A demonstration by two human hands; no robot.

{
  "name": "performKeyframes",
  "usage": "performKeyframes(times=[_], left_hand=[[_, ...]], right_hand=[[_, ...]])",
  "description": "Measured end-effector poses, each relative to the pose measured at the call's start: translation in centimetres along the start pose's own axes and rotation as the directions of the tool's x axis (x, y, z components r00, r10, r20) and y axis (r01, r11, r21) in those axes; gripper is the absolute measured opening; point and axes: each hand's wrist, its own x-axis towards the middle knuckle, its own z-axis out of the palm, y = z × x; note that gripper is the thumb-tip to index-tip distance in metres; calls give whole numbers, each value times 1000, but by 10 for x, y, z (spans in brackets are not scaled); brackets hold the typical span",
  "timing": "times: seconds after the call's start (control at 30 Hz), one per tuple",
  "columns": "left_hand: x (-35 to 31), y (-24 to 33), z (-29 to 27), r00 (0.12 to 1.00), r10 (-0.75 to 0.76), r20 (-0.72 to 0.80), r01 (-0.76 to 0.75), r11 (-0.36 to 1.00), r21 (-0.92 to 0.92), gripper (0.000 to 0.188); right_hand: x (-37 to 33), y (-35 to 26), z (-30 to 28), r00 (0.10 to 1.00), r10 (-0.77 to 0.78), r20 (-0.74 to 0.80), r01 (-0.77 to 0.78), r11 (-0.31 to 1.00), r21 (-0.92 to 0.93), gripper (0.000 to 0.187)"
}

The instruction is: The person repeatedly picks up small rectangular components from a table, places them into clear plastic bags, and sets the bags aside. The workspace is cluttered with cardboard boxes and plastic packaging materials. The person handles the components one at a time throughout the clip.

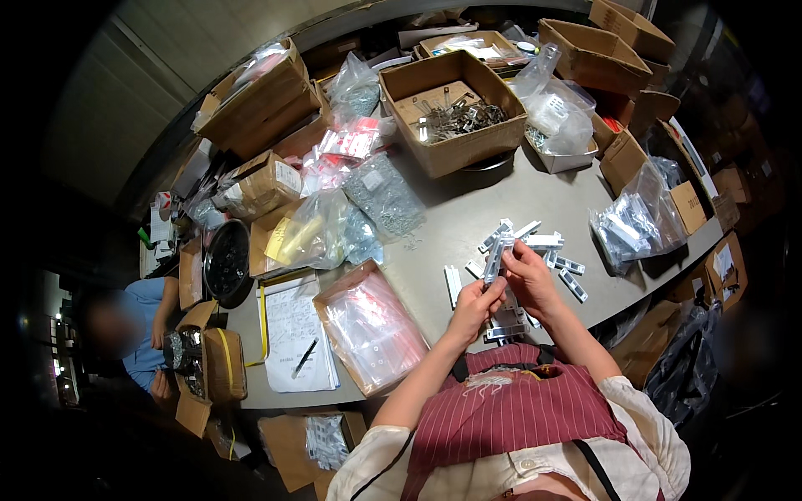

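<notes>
Both hands are closed on one long, narrow grey-white slotted piece (496, 260), tilted upright over the near part of the table. My left hand (476, 309) grips its lower end. My right hand (531, 280) has fingers and thumb on its right side. Around and under the hands lie several similar white slotted pieces, among them one on the right (573, 285) and one on the left (453, 285). More of them sit close to my apron (518, 392), partly covered by my hands. Whether the held piece is one part or two joined, I cannot tell.
An open carton of metal clips (455, 142) stands at the back. Left of my hands are a box of plastic bags (372, 326) and a paper pad (296, 342) with a pen. A bag of white pieces (639, 221) lies right. Another person (142, 321) sits far left.
</notes>
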Motion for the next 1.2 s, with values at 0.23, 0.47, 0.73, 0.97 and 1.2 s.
performKeyframes(times=[0.23,0.47,0.73,0.97,1.2], left_hand=[[4,-21,-3,993,112,-49,-113,993,-32,41],[-6,-2,-3,967,186,-173,-164,978,132,36],[-40,155,-117,303,922,-242,-535,374,757,35],[-13,203,-241,659,733,-169,110,129,986,32],[2,217,-225,922,252,-295,250,196,948,31]], right_hand=[[4,6,-4,993,-114,-10,110,978,-175,34],[10,33,-27,902,-432,11,322,655,-684,37],[14,-6,-51,869,-483,-111,354,762,-542,34],[8,-15,-60,884,-443,-149,323,810,-490,34],[1,-30,-72,901,-401,-166,271,818,-508,38]])
